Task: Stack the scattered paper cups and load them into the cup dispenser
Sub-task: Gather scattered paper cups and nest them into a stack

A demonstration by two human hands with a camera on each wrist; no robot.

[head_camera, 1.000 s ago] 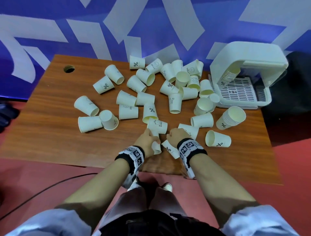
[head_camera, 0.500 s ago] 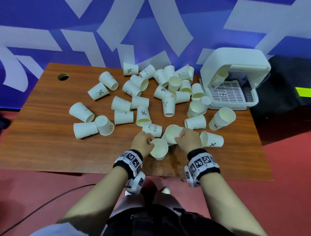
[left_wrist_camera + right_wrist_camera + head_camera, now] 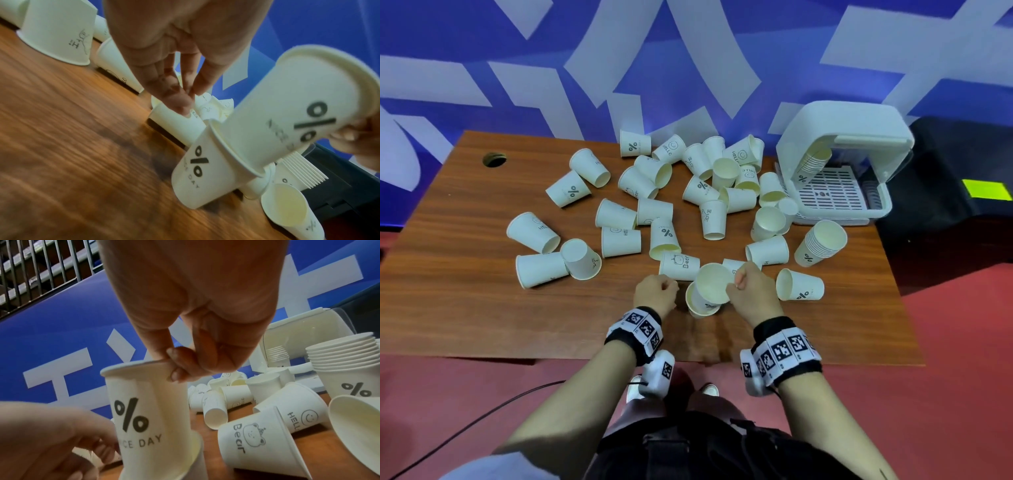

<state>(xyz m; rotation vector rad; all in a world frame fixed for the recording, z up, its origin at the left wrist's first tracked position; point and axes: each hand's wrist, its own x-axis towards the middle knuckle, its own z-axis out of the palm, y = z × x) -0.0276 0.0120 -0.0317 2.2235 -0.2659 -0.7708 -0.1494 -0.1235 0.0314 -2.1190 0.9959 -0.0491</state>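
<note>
Nesting is now under way: against the head view of half a second ago, where each hand held its own cup side by side, the upper cup (image 3: 714,281) is now sitting partly inside the lower cup (image 3: 700,305) near the counter (image 3: 465,291) front edge. That is making a first pair; most cups are lying scattered, and the dispenser (image 3: 840,161) is standing at the far right with one stack inside.

Left wrist view: the left hand (image 3: 174,53) is hanging with fingers loose, clear of the lower cup (image 3: 203,173), gripping nothing.

Right wrist view: the right hand (image 3: 195,337) is pinching the upper cup's (image 3: 148,410) rim between thumb and fingertips, pushing it into the lower one.
</note>
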